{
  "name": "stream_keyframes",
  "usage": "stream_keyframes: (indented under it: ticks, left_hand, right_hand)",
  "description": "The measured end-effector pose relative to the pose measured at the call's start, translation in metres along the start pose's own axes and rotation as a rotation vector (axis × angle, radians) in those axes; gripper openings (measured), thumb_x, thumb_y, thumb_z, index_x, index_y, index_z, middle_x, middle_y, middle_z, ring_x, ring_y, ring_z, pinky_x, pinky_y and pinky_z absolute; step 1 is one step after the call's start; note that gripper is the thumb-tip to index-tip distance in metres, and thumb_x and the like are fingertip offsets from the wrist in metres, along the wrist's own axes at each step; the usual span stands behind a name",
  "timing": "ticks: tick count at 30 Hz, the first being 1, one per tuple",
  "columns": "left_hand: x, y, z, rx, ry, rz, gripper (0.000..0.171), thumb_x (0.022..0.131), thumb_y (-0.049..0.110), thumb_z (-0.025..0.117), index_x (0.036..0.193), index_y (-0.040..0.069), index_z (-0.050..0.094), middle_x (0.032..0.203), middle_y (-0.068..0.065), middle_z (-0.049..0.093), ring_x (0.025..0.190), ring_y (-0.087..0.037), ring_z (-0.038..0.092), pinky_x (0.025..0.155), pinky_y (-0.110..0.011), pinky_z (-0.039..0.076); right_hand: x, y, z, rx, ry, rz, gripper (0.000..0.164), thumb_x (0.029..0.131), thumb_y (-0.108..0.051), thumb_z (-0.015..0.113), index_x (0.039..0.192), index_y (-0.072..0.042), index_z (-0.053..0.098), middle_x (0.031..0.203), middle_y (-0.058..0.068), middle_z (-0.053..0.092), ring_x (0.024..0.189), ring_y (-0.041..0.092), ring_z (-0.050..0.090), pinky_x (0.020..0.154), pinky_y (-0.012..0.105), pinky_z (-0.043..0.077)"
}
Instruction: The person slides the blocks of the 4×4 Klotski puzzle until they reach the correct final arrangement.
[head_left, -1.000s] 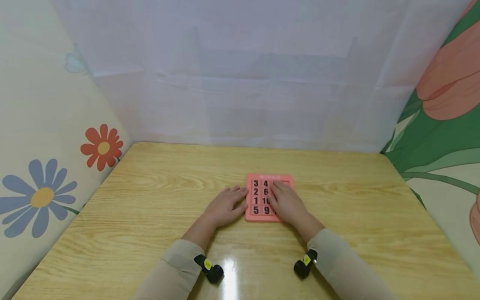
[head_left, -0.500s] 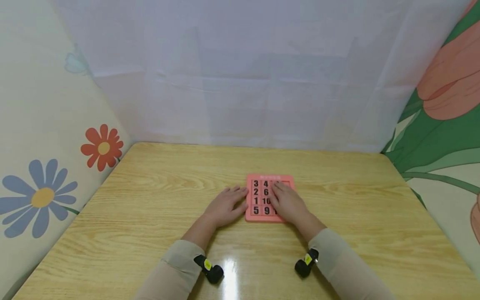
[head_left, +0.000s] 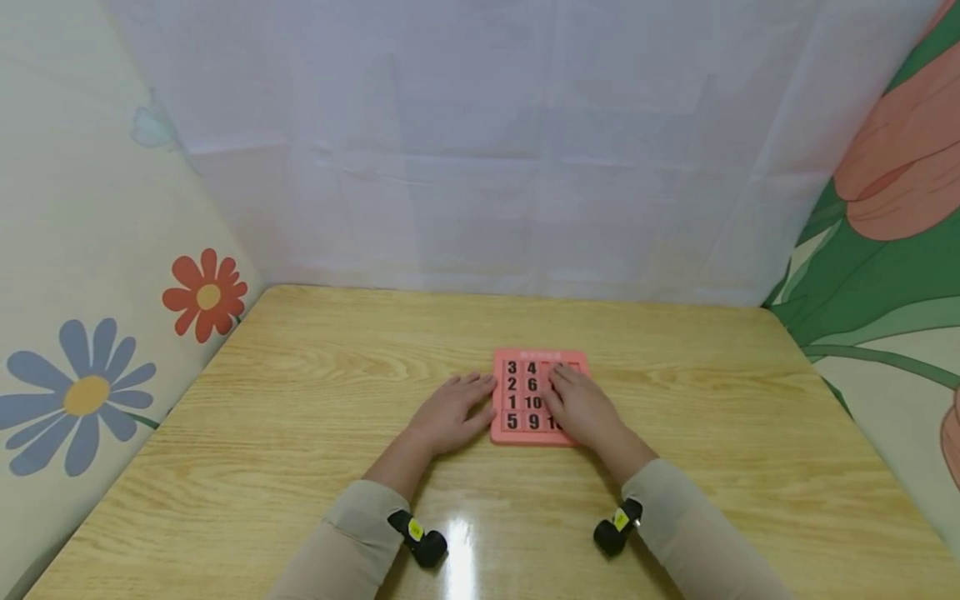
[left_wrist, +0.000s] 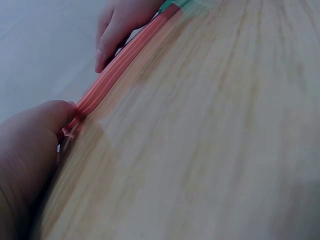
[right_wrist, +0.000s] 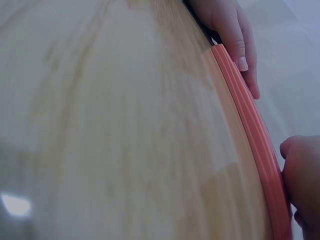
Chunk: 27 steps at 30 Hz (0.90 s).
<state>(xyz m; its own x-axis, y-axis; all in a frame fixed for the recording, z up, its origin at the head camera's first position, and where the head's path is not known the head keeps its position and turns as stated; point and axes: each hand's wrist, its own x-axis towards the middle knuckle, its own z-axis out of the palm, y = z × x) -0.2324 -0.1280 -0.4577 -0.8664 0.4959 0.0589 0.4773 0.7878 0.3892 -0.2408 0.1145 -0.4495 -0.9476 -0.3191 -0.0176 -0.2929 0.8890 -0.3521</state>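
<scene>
A pink number sliding puzzle (head_left: 534, 440) lies flat on the table, its black-numbered tiles facing up. My left hand (head_left: 450, 414) rests at its left side with fingers extended, fingertips and thumb touching the frame's edge. Over the right-hand columns lies my right hand (head_left: 588, 408), fingers nearly straight, their tips on the upper tiles. That hand hides most of the right columns. In the left wrist view, the left thumb (left_wrist: 60, 114) meets a corner of the puzzle frame (left_wrist: 120, 62). The right wrist view shows the frame's side (right_wrist: 250, 130) between both hands.
The wood-grain table (head_left: 300, 375) extends around the puzzle. A white cloth (head_left: 480, 167) stands behind it, with flower-printed panels at the left (head_left: 90, 250) and right (head_left: 885, 275). Black wrist cameras (head_left: 429, 547) hang from both sleeves.
My right hand has slid slightly right across the puzzle, uncovering more of the 10 tile and of the bottom-row tile beside the 9. The left hand stays where it was.
</scene>
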Motion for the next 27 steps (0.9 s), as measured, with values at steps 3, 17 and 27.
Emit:
stream_keyframes:
  ticks: [3, 17, 27]
  left_hand:
    - [0.000, 0.000, 0.000, 0.002, 0.001, 0.002, 0.058, 0.101, 0.040, 0.047, 0.150, 0.010, 0.039, 0.155, -0.006, 0.041, 0.148, -0.029, 0.031, 0.126, -0.046, 0.018]
    - [0.000, -0.001, 0.001, 0.011, -0.002, -0.003, 0.058, 0.101, 0.041, 0.047, 0.150, 0.011, 0.039, 0.155, -0.005, 0.041, 0.148, -0.028, 0.031, 0.126, -0.045, 0.018]
    - [0.000, -0.001, 0.001, 0.011, 0.009, 0.008, 0.058, 0.101, 0.040, 0.047, 0.150, 0.010, 0.039, 0.155, -0.006, 0.042, 0.148, -0.029, 0.032, 0.125, -0.046, 0.019]
  right_hand:
    - [-0.001, 0.001, -0.001, -0.002, 0.002, 0.004, 0.055, 0.105, -0.037, 0.038, 0.147, -0.003, 0.042, 0.158, 0.014, 0.036, 0.148, 0.031, 0.031, 0.124, 0.045, 0.025]
    - [-0.004, 0.009, -0.003, -0.022, 0.016, -0.003, 0.054, 0.105, -0.036, 0.037, 0.147, -0.002, 0.043, 0.156, 0.016, 0.038, 0.146, 0.033, 0.033, 0.123, 0.045, 0.027]
    - [-0.005, 0.013, -0.006, -0.011, 0.025, -0.013, 0.053, 0.105, -0.034, 0.038, 0.146, 0.000, 0.043, 0.155, 0.017, 0.039, 0.145, 0.034, 0.034, 0.123, 0.046, 0.027]
